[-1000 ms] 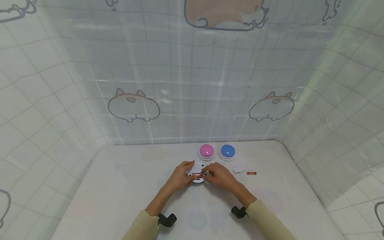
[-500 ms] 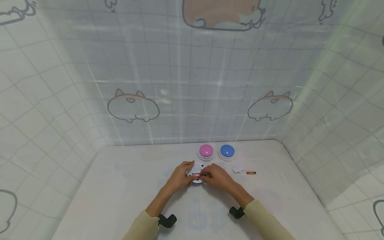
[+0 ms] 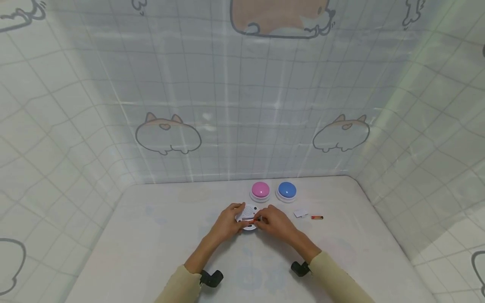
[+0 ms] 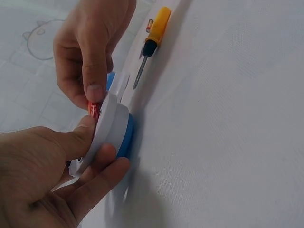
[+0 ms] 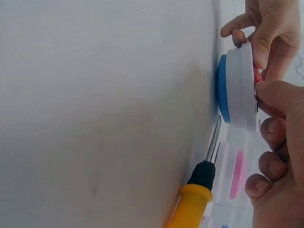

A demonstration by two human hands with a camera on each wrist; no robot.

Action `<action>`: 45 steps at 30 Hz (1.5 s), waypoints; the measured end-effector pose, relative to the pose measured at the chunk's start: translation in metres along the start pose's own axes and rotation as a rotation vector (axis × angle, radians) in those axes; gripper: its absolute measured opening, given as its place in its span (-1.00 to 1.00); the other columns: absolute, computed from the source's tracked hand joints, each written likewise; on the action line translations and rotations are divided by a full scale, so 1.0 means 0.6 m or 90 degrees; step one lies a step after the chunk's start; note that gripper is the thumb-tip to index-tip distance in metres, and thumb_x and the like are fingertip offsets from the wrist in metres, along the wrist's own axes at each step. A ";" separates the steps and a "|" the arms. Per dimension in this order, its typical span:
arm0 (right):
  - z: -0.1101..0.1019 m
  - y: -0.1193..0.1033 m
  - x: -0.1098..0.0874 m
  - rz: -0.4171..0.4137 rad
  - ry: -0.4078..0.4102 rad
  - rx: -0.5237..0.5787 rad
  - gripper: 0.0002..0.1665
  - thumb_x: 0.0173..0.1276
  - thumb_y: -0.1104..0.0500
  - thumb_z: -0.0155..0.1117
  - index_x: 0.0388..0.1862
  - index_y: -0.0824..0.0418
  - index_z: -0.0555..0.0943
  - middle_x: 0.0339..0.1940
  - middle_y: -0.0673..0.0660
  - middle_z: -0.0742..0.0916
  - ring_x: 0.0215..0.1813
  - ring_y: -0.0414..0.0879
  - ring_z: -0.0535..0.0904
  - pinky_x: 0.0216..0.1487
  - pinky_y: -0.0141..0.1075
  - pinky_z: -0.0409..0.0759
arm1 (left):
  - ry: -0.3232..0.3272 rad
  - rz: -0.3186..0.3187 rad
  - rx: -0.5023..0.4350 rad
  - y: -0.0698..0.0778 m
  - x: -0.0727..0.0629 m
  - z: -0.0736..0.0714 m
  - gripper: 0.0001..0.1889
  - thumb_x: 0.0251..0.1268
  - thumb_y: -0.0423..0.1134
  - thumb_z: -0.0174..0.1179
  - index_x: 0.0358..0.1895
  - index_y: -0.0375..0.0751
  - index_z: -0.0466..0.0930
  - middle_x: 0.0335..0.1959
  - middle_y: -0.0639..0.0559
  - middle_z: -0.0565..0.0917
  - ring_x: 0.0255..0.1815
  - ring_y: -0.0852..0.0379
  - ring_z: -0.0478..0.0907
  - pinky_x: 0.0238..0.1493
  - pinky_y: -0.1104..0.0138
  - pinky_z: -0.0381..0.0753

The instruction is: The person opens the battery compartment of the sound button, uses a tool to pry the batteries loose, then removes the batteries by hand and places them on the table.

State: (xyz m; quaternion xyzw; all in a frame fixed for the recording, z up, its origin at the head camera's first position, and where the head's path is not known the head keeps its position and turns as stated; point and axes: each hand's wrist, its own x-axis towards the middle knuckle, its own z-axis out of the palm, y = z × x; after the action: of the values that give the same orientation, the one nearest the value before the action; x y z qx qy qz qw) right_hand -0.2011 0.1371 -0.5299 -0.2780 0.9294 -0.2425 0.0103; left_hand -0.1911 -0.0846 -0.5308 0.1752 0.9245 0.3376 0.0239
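Note:
A round white push-button device with a blue dome point(image 5: 222, 88) is turned back side up, its perforated back point(image 3: 249, 211) and battery slot showing. My left hand point(image 3: 227, 221) grips its rim from the left, the thumb at the slot and fingers beneath in the left wrist view. From the right, my right hand point(image 3: 278, 223) pinches a red battery point(image 4: 94, 109) at the slot. How deeply the battery sits is hidden by the fingertips. A screwdriver point(image 4: 159, 26) with yellow and black handle lies beside the device, visible only in the wrist views.
Behind my hands stand a pink-domed button point(image 3: 260, 190) and a blue-domed button point(image 3: 287, 190). To the right lie a small white piece point(image 3: 301, 213) and a loose battery point(image 3: 317, 217). A patterned curtain point(image 3: 242, 105) borders the table's back edge.
My right fingertips shifted slightly left over the slot, then slightly back to the right, staying at the battery. My left hand and the device have hardly moved.

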 end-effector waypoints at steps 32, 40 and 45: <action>-0.123 0.170 -0.189 0.255 0.076 0.007 -0.78 0.33 0.11 0.44 -0.04 0.03 0.75 -0.39 -0.02 0.57 -0.30 -0.09 0.40 -0.37 -0.32 0.39 | 0.119 -0.137 -0.011 -0.135 -0.003 -0.111 -0.22 0.33 -0.17 0.36 0.50 -0.40 0.21 0.42 -0.37 0.35 0.20 -0.17 0.48 0.33 -0.03 0.40; -0.131 0.208 -0.214 0.313 0.037 0.014 -0.75 0.35 0.09 0.41 -0.02 0.11 0.74 -0.38 0.03 0.59 -0.30 -0.06 0.42 -0.40 -0.29 0.42 | 0.125 -0.140 -0.035 -0.146 -0.002 -0.115 -0.21 0.36 -0.16 0.33 0.51 -0.44 0.17 0.43 -0.42 0.32 0.23 -0.22 0.45 0.35 -0.05 0.36; -0.131 0.219 -0.220 0.314 0.029 0.007 -0.79 0.34 0.13 0.41 -0.06 0.10 0.75 -0.47 0.00 0.55 -0.36 -0.09 0.39 -0.43 -0.29 0.37 | 0.135 -0.138 -0.033 -0.151 0.003 -0.110 -0.22 0.38 -0.16 0.31 0.51 -0.46 0.16 0.42 -0.45 0.31 0.19 -0.23 0.47 0.34 -0.07 0.37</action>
State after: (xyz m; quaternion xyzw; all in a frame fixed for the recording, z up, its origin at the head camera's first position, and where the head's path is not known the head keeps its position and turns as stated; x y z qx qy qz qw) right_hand -0.1690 0.3368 -0.5359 -0.0367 0.9677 -0.2443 0.0496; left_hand -0.2313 -0.1892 -0.5371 0.0368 0.9263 0.3735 -0.0334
